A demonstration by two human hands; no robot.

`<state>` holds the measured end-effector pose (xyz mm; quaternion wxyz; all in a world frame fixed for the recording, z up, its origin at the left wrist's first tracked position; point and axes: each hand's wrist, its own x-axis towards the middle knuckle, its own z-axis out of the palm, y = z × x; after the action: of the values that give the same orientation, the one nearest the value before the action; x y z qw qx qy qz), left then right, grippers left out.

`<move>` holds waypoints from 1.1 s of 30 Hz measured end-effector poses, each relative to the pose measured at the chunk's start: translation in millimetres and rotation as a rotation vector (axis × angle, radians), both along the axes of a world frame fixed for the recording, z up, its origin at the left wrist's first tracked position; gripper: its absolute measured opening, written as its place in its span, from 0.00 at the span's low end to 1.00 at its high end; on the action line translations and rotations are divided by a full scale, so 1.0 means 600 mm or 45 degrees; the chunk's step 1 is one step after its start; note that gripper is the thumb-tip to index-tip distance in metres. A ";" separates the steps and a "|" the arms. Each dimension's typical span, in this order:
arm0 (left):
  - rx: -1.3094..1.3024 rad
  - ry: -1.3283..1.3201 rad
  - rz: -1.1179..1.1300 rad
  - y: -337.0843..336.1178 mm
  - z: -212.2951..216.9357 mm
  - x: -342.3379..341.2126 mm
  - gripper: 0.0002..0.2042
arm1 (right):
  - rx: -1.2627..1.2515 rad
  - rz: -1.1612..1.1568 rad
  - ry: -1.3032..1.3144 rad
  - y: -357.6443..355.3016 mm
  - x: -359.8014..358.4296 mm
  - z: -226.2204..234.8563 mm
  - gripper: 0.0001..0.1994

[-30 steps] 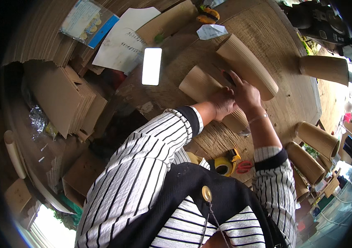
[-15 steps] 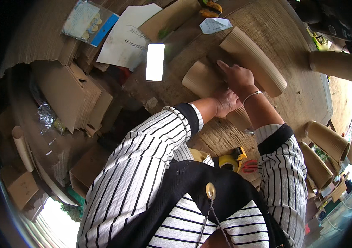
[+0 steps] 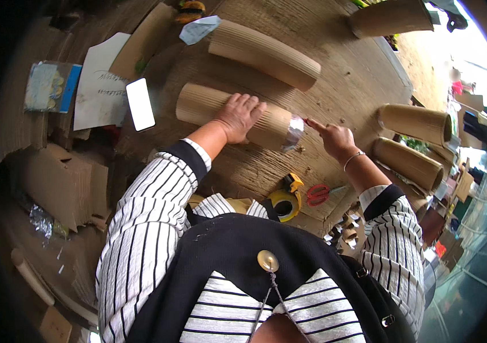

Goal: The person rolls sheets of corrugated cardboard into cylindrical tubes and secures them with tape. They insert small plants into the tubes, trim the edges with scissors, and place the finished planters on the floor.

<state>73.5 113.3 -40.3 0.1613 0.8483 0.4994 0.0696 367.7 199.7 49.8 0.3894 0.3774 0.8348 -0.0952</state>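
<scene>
A corrugated cardboard tube (image 3: pixel 198 106) lies on the wooden table, with a shiny strip of clear tape (image 3: pixel 294 132) across its right end. My left hand (image 3: pixel 240 118) is closed over the top of this tube near its middle, fingers reaching toward the far side. Just past the taped end is my right hand (image 3: pixel 336 139), its index finger stretched toward the tape and its other fingers curled, with nothing visible in it. Whether that fingertip touches the tape I cannot tell. Beyond lies a second cardboard tube (image 3: pixel 263 54), roughly parallel.
Nearer my body are a yellow tape roll with dispenser (image 3: pixel 285 204) and red-handled scissors (image 3: pixel 318 195). More cardboard tubes (image 3: pixel 415 123) stand at the right. To the left are a bright-screened phone (image 3: pixel 140 104), a marked white sheet (image 3: pixel 98 91) and stacked cardboard (image 3: pixel 63 186).
My left hand has moved from the tube's near side onto its top. My right hand has moved from over the tube to beyond its right end. The whole view has shifted.
</scene>
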 end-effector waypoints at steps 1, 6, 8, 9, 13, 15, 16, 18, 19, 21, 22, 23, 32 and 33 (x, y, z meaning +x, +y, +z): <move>0.010 -0.030 -0.006 0.000 -0.001 0.000 0.39 | 0.020 0.000 -0.001 -0.012 0.039 -0.006 0.35; 0.009 0.012 -0.018 0.006 0.002 0.001 0.41 | 0.170 -0.054 0.156 -0.028 0.068 -0.011 0.28; -0.012 0.000 -0.039 0.015 0.009 0.000 0.42 | 0.121 -0.552 0.522 -0.023 0.047 -0.047 0.26; -0.029 -0.025 -0.051 0.016 0.015 0.005 0.43 | -0.243 -1.158 0.836 -0.021 0.032 -0.080 0.29; -0.033 -0.024 -0.056 0.009 0.017 0.002 0.44 | -0.538 -1.686 1.214 -0.071 -0.074 -0.113 0.45; -0.008 -0.011 -0.123 -0.016 0.013 -0.005 0.42 | -0.481 -1.635 1.244 -0.119 -0.072 -0.125 0.43; 0.018 -0.032 -0.174 -0.033 0.012 -0.015 0.41 | -0.500 -1.631 1.278 -0.153 -0.073 -0.130 0.43; 0.061 -0.061 -0.258 -0.072 0.017 -0.034 0.40 | -0.424 -1.502 1.207 -0.210 -0.096 -0.123 0.47; 0.147 -0.064 -0.218 -0.090 0.007 -0.035 0.39 | -0.316 -1.316 0.906 -0.221 -0.108 -0.098 0.49; 0.131 -0.038 -0.209 -0.090 0.015 -0.037 0.39 | -0.063 -0.894 0.620 -0.204 -0.167 -0.014 0.52; 0.126 -0.031 -0.215 -0.087 0.020 -0.034 0.38 | 0.084 -0.673 0.610 -0.207 -0.185 -0.003 0.54; 0.041 -0.046 -0.214 -0.076 0.024 -0.033 0.36 | 0.009 -0.638 0.647 -0.204 -0.201 -0.017 0.53; 0.224 -0.266 -0.340 0.128 0.064 0.025 0.50 | 0.066 -0.728 0.544 -0.208 -0.194 -0.033 0.44; 0.191 -0.073 -0.281 0.159 0.066 0.044 0.51 | 0.107 -0.733 0.569 -0.213 -0.193 -0.037 0.45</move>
<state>99.7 208.6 -0.7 0.1183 0.9056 0.3915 0.1126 251.9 71.8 27.4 0.1391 0.5823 0.7621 -0.2466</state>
